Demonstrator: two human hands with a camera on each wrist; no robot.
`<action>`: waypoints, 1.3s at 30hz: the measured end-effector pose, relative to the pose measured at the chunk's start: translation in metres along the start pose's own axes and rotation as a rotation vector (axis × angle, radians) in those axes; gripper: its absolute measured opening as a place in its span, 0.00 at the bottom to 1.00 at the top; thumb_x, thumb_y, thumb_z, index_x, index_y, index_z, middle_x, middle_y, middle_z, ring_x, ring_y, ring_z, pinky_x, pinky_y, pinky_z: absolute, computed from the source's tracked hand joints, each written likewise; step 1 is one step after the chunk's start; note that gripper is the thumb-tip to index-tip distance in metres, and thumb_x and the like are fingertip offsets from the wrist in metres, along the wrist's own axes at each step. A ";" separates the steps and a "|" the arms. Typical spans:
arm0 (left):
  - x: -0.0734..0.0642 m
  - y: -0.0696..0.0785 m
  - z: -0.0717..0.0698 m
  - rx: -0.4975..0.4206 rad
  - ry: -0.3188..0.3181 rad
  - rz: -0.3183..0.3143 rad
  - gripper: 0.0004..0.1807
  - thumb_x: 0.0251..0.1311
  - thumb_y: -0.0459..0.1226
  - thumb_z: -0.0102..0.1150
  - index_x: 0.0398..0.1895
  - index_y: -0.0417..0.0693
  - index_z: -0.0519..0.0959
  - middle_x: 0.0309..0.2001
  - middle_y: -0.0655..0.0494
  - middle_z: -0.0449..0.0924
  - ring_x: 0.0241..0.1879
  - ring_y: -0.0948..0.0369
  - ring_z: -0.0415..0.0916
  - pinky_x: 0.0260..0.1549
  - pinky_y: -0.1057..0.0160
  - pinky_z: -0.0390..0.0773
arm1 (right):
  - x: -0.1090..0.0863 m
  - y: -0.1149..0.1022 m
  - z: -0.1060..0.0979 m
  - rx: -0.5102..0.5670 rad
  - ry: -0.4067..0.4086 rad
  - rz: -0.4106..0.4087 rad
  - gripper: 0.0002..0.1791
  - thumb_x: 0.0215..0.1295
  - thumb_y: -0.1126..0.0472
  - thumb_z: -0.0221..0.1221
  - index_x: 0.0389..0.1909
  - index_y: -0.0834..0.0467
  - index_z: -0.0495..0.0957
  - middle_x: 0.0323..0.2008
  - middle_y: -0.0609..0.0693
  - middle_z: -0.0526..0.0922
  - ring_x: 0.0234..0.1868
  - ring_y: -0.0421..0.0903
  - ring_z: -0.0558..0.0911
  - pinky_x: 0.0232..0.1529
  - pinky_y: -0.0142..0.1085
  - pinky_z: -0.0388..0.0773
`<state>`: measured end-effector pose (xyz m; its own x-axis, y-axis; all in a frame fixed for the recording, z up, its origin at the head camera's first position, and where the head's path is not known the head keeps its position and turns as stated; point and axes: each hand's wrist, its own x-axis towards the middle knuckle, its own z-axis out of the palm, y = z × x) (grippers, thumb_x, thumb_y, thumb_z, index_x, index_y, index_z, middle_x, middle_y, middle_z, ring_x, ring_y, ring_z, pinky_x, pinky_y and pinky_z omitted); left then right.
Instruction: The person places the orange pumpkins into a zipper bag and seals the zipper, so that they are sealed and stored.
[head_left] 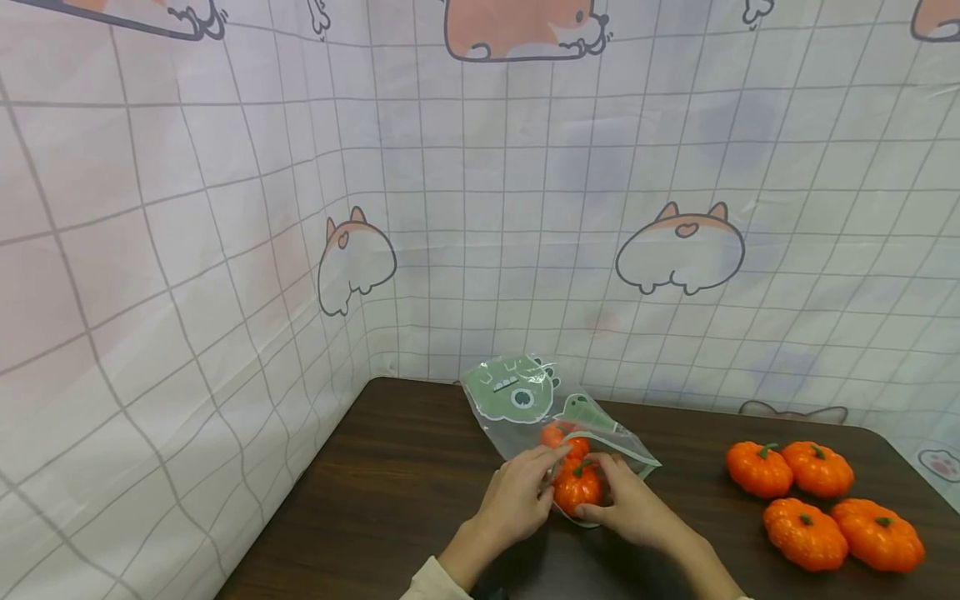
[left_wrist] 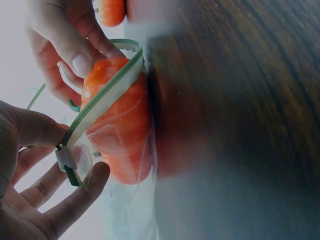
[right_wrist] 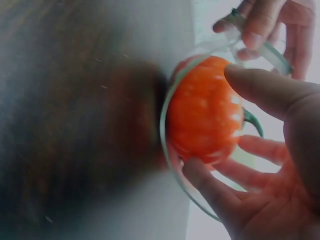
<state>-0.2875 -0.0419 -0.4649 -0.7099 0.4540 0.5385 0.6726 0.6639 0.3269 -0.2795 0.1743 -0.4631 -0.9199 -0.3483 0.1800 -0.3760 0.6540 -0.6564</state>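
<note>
**A:** Head view first: what are the hands up to?

**B:** The right hand [head_left: 633,508] grasps a small orange plastic pumpkin with a green stem [head_left: 578,486], thumb over the top, fingers curled underneath, right at the mouth of a clear zip bag printed with green monster faces [head_left: 525,398]. The left hand [head_left: 517,498] pinches the bag's green zip rim [left_wrist: 102,102] by its slider end, holding the mouth wide.

**A:** Is that pumpkin in or out?

**B:** Halfway, I'd judge. The wrist views show the rim circling its middle. Just beyond the fingers, at least one more orange pumpkin [head_left: 553,434] already sits inside the bag.

**A:** And what's left?

**B:** Four more orange pumpkins [head_left: 821,507] wait well off to the right of the right hand, grouped on the dark brown wooden table [head_left: 390,483]. So less than half looks bagged, and the zip isn't closed.

**A:** The room?

**B:** A white grid-patterned sheet with cartoon corgis [head_left: 678,248] hangs round the table's far and left sides.
</note>
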 end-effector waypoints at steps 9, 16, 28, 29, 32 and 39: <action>-0.002 0.000 -0.001 0.009 -0.007 -0.010 0.33 0.54 0.28 0.67 0.66 0.54 0.79 0.43 0.63 0.82 0.33 0.69 0.70 0.29 0.73 0.70 | -0.002 0.000 -0.025 0.104 -0.143 -0.021 0.33 0.65 0.51 0.68 0.65 0.64 0.70 0.59 0.61 0.79 0.54 0.55 0.83 0.49 0.45 0.84; -0.002 0.000 -0.001 0.015 0.003 -0.014 0.34 0.52 0.27 0.68 0.66 0.55 0.79 0.38 0.64 0.80 0.33 0.68 0.69 0.29 0.73 0.70 | -0.006 -0.003 -0.047 0.075 -0.158 -0.056 0.25 0.69 0.50 0.65 0.59 0.61 0.75 0.54 0.57 0.84 0.51 0.52 0.84 0.47 0.41 0.84; -0.003 0.000 -0.002 0.010 0.021 0.007 0.35 0.50 0.25 0.67 0.65 0.53 0.79 0.44 0.63 0.84 0.33 0.68 0.70 0.29 0.73 0.70 | -0.015 0.008 -0.084 0.019 0.110 -0.021 0.14 0.70 0.51 0.63 0.49 0.54 0.79 0.41 0.47 0.86 0.42 0.40 0.84 0.42 0.33 0.81; -0.003 0.000 -0.002 0.009 0.021 0.007 0.34 0.51 0.26 0.67 0.65 0.53 0.79 0.44 0.63 0.84 0.33 0.68 0.70 0.28 0.74 0.70 | -0.016 0.009 -0.086 0.007 0.126 -0.014 0.14 0.70 0.51 0.63 0.49 0.54 0.79 0.41 0.47 0.86 0.42 0.39 0.83 0.42 0.32 0.81; -0.002 0.000 -0.002 0.005 0.023 0.009 0.33 0.52 0.26 0.66 0.65 0.53 0.79 0.43 0.63 0.84 0.32 0.69 0.70 0.27 0.74 0.69 | -0.018 0.016 -0.093 -0.014 0.162 0.005 0.14 0.71 0.51 0.63 0.50 0.55 0.79 0.42 0.49 0.86 0.42 0.39 0.83 0.40 0.32 0.80; 0.000 -0.001 -0.003 0.012 0.029 0.013 0.33 0.53 0.26 0.66 0.65 0.54 0.80 0.41 0.63 0.83 0.31 0.69 0.69 0.27 0.75 0.68 | -0.029 0.028 -0.116 -0.057 0.204 0.057 0.18 0.73 0.47 0.59 0.55 0.55 0.77 0.50 0.53 0.85 0.45 0.37 0.82 0.40 0.31 0.80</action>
<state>-0.2879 -0.0442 -0.4634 -0.6947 0.4456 0.5646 0.6790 0.6653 0.3103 -0.2764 0.2803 -0.4017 -0.9412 -0.1702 0.2917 -0.3227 0.7080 -0.6282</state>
